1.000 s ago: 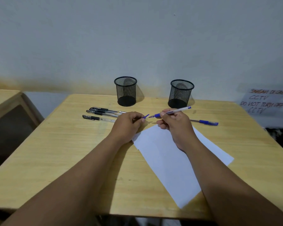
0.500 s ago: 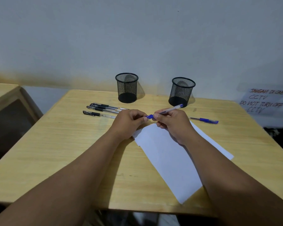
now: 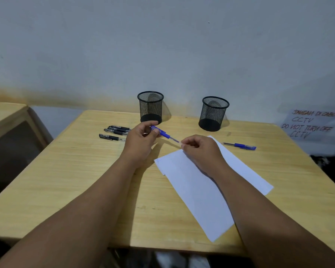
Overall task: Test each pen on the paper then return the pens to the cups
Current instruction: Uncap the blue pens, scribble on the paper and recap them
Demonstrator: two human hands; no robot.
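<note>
Blue pen [image 3: 163,134] pinched at both ends above table [image 3: 81,171]: cap end by left hand [image 3: 141,140], other end by right hand [image 3: 199,149]. Paper [image 3: 201,190] underneath, corner near front edge. Cups [image 3: 150,107] at back edge.

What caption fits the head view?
Both hands hold a blue pen above the paper.

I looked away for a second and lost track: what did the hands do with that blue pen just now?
The cap went back on the blue pen. It passed from the right hand to the left hand, which now grips its capped end, while the right hand pinches only the far end. The paper, the black pens, the other blue pen and both cups stayed put.
</note>
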